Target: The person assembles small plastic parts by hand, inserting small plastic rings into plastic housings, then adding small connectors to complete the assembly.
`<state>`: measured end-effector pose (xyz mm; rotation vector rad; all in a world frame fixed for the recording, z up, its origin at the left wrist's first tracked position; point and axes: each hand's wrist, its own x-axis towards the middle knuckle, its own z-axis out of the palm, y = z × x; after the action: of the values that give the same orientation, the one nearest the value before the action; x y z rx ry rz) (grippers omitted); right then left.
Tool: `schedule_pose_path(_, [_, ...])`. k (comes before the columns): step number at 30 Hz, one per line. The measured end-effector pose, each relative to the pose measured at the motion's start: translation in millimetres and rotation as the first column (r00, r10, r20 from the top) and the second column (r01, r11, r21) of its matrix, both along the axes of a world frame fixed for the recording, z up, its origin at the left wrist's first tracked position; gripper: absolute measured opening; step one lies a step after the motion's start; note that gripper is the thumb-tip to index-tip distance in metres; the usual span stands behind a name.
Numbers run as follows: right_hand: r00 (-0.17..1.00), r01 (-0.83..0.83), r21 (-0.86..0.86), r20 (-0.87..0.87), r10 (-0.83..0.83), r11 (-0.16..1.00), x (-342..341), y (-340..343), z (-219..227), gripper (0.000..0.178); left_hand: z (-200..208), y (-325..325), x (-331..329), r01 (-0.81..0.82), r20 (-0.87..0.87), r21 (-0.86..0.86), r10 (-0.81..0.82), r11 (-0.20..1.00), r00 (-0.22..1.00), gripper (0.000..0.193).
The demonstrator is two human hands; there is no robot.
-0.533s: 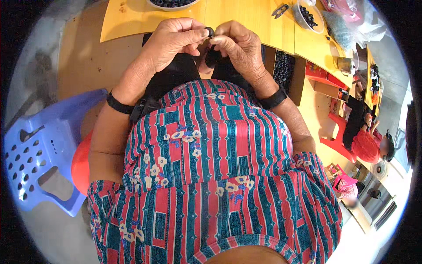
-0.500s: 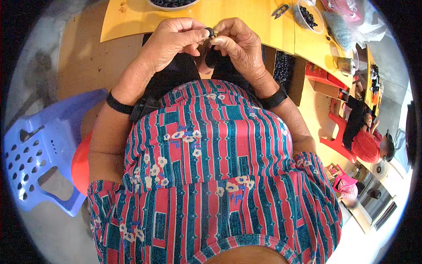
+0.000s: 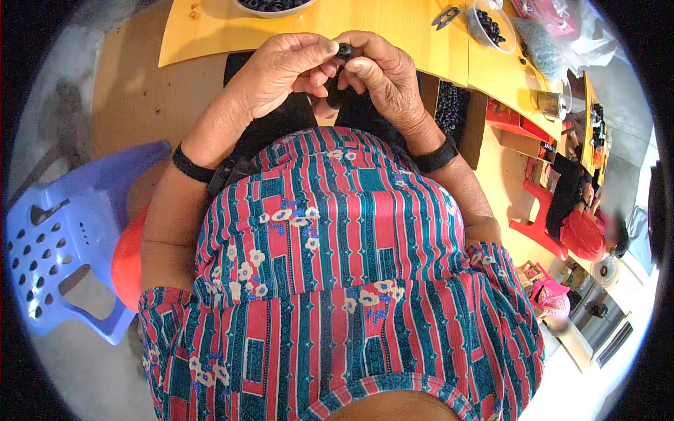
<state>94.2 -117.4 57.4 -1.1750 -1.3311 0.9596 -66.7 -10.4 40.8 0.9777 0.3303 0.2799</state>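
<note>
Just off the near edge of the yellow table (image 3: 239, 28), my two hands meet around a small round black part (image 3: 344, 52), which looks like a ring or small wheel. The thumb and fingers of my left hand (image 3: 284, 74) pinch it from the left. My right hand (image 3: 382, 74) closes on it from the other side, thumb and forefinger against it. Fingertips cover some of the part, so its full shape does not show. A bowl (image 3: 281, 12) of similar black parts stands on the table beyond my hands.
Thread snips (image 3: 446, 18) lie at the back right beside a clear tub (image 3: 484, 38) of black parts. Plastic bags (image 3: 562, 42) and a metal cup (image 3: 551, 105) are farther right. A blue plastic chair (image 3: 63, 245) stands at my left. Other people (image 3: 583, 231) sit at the right.
Both hands have drawn closer together around the black part. The right fingers have curled in, and the part now shows slightly farther right.
</note>
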Motion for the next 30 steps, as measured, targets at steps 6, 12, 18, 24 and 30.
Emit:
schedule_pose_path(6, [0.998, 0.062, 0.025, 0.019, -0.062, 0.998, 0.1, -2.3, -0.4, 0.02, 8.2, -4.0, 3.0, -0.03, 0.035, 0.38, 0.018, 0.925, 0.999, 0.038])
schedule_pose_path(12, [0.967, 0.128, 0.286, 0.177, -0.183, 0.95, -4.3, 3.6, -9.5, 0.021, 19.9, -17.0, 12.7, -0.078, 0.027, 0.639, 0.08, 0.765, 0.996, 0.041])
schedule_pose_path(18, [0.967, 0.175, 0.114, 0.168, -0.192, 0.978, -4.1, 1.0, -12.7, 0.022, 19.1, -19.7, 17.9, -0.144, 0.042, 0.793, 0.183, 0.592, 0.982, 0.041])
schedule_pose_path(24, [0.951, 0.209, 0.121, 0.206, -0.231, 0.97, -3.8, 5.0, -14.1, 0.021, 16.4, -20.0, 23.8, -0.229, 0.108, 0.843, 0.264, 0.487, 0.958, 0.035])
schedule_pose_path(30, [0.967, 0.247, -0.01, -0.061, -0.247, 0.969, -3.0, -0.2, -1.0, 0.013, 21.3, -21.9, 35.4, -0.161, -0.008, 0.782, 0.268, 0.602, 0.964, 0.026])
